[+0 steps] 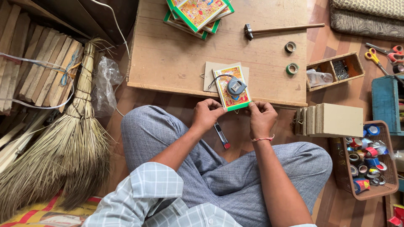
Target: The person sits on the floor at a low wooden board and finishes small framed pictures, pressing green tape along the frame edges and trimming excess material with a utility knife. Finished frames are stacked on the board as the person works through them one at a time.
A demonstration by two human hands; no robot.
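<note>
A small colourful picture board with a green border (230,97) lies at the near edge of a low wooden table (176,59), resting on a plain cardboard sheet (209,70). A grey tape measure (236,86) sits on top of the picture. My left hand (207,113) pinches the board's near left corner. My right hand (261,117), with a pink thread at the wrist, pinches its near right corner. A small box cutter with a red tip (221,136) lies on the floor between my knees.
On the table are a stack of similar pictures (198,14), a hammer (277,29) and two tape rolls (291,56). A wooden tray (334,70), cardboard stack (330,121), basket of tape rolls (368,159) and scissors (381,54) are right. A broom (71,138) and wooden slats (33,67) lie left.
</note>
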